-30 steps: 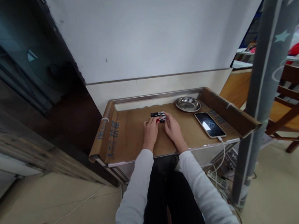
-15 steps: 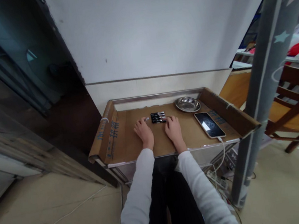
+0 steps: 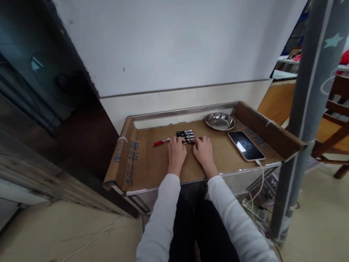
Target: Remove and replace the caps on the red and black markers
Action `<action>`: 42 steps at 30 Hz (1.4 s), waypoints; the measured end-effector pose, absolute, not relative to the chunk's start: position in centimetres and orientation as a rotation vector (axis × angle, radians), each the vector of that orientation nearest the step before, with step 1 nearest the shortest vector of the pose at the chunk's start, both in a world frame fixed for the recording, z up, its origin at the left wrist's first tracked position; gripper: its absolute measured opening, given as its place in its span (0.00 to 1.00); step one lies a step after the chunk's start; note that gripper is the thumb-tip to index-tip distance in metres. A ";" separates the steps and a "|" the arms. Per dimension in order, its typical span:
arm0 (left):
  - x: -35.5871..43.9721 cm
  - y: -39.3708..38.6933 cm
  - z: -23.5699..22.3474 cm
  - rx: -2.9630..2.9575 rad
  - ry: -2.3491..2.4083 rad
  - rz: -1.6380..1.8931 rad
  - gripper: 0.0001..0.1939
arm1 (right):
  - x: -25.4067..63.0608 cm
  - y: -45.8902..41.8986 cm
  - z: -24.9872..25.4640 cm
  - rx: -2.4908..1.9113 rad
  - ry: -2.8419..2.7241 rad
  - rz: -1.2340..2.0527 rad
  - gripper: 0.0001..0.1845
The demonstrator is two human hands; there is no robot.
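Several black markers lie side by side in a short stack of rows on the cardboard-covered table. My left hand has its fingers curled at the left end of the row nearest me. At the right end of that same row, the bent fingers of my right hand press on the black marker there. The fingers partly cover the nearest marker. Just left of my left hand lies a red marker with a white end, not held.
A round metal dish sits at the back right of the table. In front of it lies a phone with a white charging cable hanging over the edge. Folded cardboard walls border the sides. A grey post stands to the right.
My left hand has moved right to the black markers, uncovering the red marker that it hid before. My right hand stays at the right end, with little movement.
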State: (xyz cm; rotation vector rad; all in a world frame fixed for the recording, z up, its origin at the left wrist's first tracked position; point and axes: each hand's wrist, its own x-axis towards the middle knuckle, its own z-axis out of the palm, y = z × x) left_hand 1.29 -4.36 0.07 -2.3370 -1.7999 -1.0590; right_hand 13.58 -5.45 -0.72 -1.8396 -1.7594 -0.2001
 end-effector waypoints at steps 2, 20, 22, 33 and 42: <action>1.4 -4.5 0.0 -2.442 -1.720 -0.969 0.10 | 13.5 -5.5 -0.7 -1.874 -1.763 -0.205 0.13; 1.2 -3.7 -0.7 -2.536 -1.753 -1.106 0.06 | 13.6 -5.6 -0.6 -1.827 -1.879 -0.159 0.10; 1.1 -3.7 -0.8 -2.552 -1.759 -1.122 0.06 | 13.7 -5.5 -0.7 -1.808 -1.885 -0.138 0.10; 1.1 -3.9 -0.4 -2.544 -1.771 -1.002 0.08 | 13.9 -5.5 -0.5 -1.841 -1.748 -0.135 0.11; 1.2 -4.0 -0.2 -2.537 -1.749 -1.058 0.06 | 13.9 -5.3 -0.7 -1.830 -1.743 -0.134 0.11</action>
